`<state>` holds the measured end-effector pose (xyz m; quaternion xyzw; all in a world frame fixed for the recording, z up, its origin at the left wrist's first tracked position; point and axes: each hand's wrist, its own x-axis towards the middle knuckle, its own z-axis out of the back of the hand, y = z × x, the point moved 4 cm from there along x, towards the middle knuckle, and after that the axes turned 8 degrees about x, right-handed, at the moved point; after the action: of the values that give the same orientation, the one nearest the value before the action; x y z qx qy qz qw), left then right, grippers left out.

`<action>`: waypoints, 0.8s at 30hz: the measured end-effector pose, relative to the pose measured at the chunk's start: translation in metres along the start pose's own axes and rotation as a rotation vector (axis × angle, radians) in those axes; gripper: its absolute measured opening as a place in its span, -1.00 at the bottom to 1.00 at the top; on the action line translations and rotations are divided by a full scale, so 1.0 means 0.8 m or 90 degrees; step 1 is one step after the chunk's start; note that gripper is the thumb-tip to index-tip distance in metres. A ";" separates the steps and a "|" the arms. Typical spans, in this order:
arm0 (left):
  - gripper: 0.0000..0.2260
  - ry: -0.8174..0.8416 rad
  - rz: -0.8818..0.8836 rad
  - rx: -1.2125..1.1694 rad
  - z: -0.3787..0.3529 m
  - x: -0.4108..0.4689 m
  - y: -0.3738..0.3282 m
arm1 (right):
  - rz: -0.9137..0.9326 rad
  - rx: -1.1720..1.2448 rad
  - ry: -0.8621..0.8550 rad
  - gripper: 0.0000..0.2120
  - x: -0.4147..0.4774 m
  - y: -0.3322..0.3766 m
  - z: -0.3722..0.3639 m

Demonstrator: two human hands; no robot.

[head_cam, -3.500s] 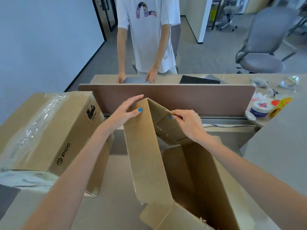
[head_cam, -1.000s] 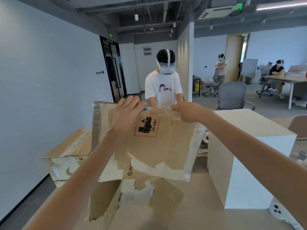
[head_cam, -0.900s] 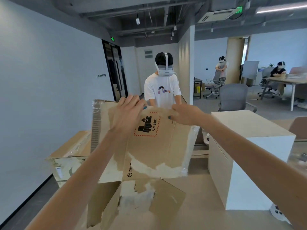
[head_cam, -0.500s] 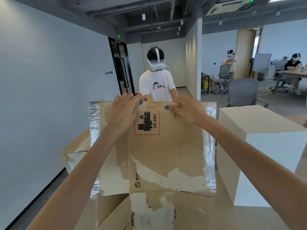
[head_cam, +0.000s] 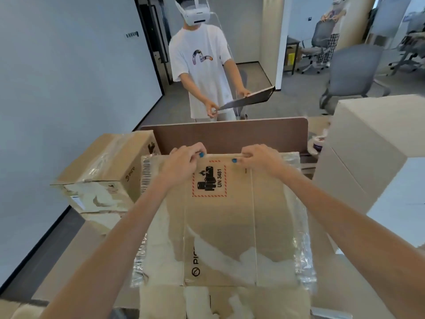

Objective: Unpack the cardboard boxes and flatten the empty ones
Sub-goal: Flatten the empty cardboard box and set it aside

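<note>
At the left of the beige desk top (head_cam: pixel 76 252) sits a closed brown cardboard box wrapped in clear film (head_cam: pixel 103 166), with torn white patches on its near side. Just right of it, in the middle, the flattened brown cardboard box with a red-bordered UN 3481 battery label (head_cam: pixel 230 226) faces the camera, clear film trailing off both side edges. Its top edge lies inside both grips. The left hand (head_cam: pixel 184 163) clamps that edge just left of the label, fingers curled over the far side and a blue-nailed thumb pressed on the near face. The right hand (head_cam: pixel 261 158) grasps the same edge just right of the label in the same way, fingers hooked over the back and the blue-nailed thumb on the front. The two hands are near each other, with the label's top between them. Behind the box stands a brown desk divider panel (head_cam: pixel 230 132). Beyond it a person in a white T-shirt and white headset (head_cam: pixel 202 65) holds a dark flat board (head_cam: pixel 249 99) in both hands. To the right rises a tall white cabinet (head_cam: pixel 372 162), with a grey office chair (head_cam: pixel 351 70) farther back.
</note>
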<state>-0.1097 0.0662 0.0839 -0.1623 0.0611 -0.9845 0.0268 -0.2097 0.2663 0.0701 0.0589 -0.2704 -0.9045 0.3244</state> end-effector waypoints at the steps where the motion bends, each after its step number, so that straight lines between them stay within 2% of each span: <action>1: -0.77 0.020 -0.002 -0.009 -0.022 0.009 0.010 | -0.008 -0.001 0.021 -0.76 0.016 -0.013 -0.018; 7: -0.80 0.139 0.039 -0.033 -0.161 0.075 0.090 | -0.064 -0.027 0.051 -0.72 0.108 -0.082 -0.112; 18: -0.81 0.225 0.035 -0.094 -0.361 0.173 0.166 | -0.155 0.012 0.053 -0.80 0.234 -0.193 -0.230; 24: -0.75 0.276 0.099 -0.050 -0.450 0.187 0.189 | -0.208 -0.040 0.062 -0.69 0.275 -0.247 -0.294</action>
<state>-0.3627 -0.0544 -0.2264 0.0569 0.1162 -0.9881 0.0827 -0.4253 0.1513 -0.2182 0.1353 -0.2128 -0.9493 0.1875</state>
